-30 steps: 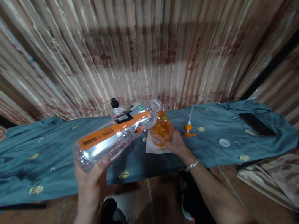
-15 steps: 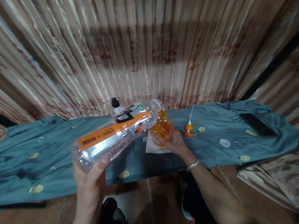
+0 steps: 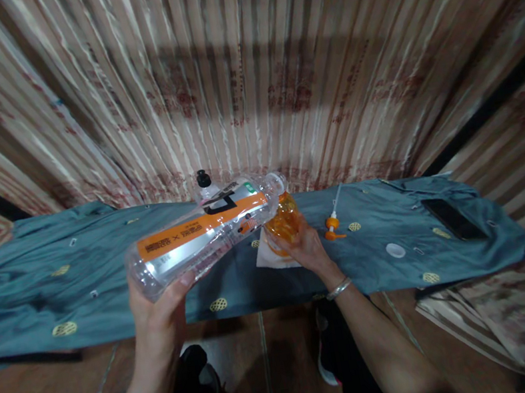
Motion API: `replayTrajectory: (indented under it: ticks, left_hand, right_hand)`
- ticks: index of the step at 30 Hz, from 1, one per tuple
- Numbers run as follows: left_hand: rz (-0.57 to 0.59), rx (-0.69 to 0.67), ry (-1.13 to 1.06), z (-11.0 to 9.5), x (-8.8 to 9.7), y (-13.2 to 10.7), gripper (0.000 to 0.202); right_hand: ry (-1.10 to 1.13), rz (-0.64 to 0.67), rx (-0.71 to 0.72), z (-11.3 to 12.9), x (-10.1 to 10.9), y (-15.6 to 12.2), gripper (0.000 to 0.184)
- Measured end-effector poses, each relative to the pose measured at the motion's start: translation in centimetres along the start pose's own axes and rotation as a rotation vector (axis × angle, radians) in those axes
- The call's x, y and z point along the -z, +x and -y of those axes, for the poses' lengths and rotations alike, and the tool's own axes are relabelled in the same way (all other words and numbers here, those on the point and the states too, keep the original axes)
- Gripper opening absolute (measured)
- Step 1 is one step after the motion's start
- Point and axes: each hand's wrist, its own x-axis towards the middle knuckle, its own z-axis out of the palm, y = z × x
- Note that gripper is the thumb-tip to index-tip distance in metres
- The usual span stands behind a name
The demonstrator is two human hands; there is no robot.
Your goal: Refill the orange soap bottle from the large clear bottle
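Observation:
My left hand (image 3: 158,310) grips the base of a large clear plastic bottle with an orange label (image 3: 202,232). The bottle is tipped almost flat, its open neck pointing right over a small orange bottle (image 3: 284,220). My right hand (image 3: 304,246) is wrapped round that orange bottle, which stands on a white cloth (image 3: 266,258) on the blue-covered table (image 3: 79,283). A silver bracelet sits on my right wrist.
An orange pump head with a white tube (image 3: 332,225) lies right of the orange bottle. A white cap (image 3: 396,249) and a dark phone (image 3: 452,217) lie further right. A black-capped bottle (image 3: 203,183) stands behind. Striped curtains hang at the back.
Almost nothing has moved; both hands hold the same bottles in the same pose, with only a slight shift of the view.

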Motion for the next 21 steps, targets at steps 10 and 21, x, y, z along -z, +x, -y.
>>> replayTrajectory:
  ticks: [10,21]
  left_hand:
    - [-0.007,-0.006,0.029,-0.32,0.01,0.03,0.089]
    - [-0.001,-0.016,0.021,-0.27,0.19,0.08,0.089]
  right_hand:
    - [-0.008,-0.003,0.004,-0.10,0.06,0.09,0.063]
    - [-0.010,-0.015,0.025,0.07,-0.03,-0.08,0.060]
